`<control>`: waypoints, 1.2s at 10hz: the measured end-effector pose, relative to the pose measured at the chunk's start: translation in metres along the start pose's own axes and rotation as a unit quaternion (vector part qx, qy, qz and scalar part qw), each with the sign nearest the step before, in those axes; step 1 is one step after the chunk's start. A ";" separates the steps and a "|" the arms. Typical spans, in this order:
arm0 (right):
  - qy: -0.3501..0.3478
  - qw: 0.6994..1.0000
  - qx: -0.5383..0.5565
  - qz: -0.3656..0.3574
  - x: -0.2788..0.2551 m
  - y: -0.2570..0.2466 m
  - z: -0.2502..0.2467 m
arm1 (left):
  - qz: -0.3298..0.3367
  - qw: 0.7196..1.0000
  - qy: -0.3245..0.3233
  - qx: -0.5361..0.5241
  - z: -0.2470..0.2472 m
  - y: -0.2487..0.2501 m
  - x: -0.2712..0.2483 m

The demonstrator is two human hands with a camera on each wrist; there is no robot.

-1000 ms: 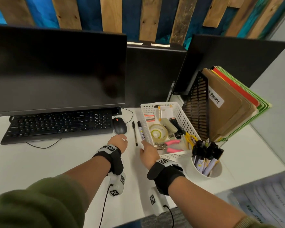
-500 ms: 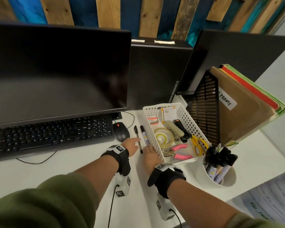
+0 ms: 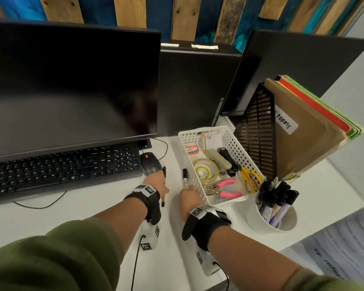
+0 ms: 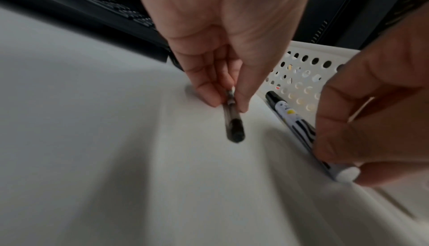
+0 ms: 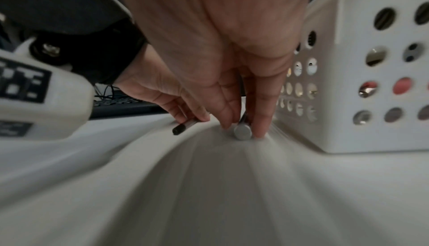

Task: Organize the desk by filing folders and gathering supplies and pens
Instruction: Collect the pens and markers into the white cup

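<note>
Now both hands [image 3: 158,181] on pens [image 3: 164,186].

A white handwritten label [image 3: 283,122] on the brown paper folder [image 3: 303,143] in the black mesh file rack [image 3: 259,133] reads "FORMS" — the marker print (too small) stays illegible.

Head view: left hand [image 3: 157,182] covers the pen's [image 3: 164,186] mid barrel, only both ends show; right hand [image 3: 189,198] hides the marker's [image 3: 185,179] lower half. Both wrist views are motion-blurred, esp. the desk [image 4: 92,158], so marker label text can't be read. Basket [image 5: 362,77] is cut off by the right-wrist pic's right edge, contents just blurry bits thru the holes.
</note>
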State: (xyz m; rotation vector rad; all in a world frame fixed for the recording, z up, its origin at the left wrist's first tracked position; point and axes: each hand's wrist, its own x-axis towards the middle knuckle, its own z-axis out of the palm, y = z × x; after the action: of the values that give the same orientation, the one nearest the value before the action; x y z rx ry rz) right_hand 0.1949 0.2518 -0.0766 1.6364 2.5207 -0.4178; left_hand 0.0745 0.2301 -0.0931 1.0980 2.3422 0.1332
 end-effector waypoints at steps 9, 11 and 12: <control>-0.140 0.909 0.390 -0.050 -0.069 0.071 -0.074 | 0.029 0.838 0.106 -0.534 -0.009 0.056 -0.077; -0.032 0.897 0.441 -0.023 -0.066 0.128 -0.096 | 0.065 0.831 0.110 -0.542 -0.004 0.109 -0.096; 0.024 0.902 0.430 -0.020 -0.065 0.159 -0.100 | 0.082 0.837 0.107 -0.531 0.001 0.143 -0.107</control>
State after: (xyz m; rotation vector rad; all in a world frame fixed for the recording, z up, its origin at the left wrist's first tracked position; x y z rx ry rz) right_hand 0.3720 0.2839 0.0074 1.8000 2.5493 -1.7051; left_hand 0.2280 0.2456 -0.0037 0.6823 1.8092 1.4764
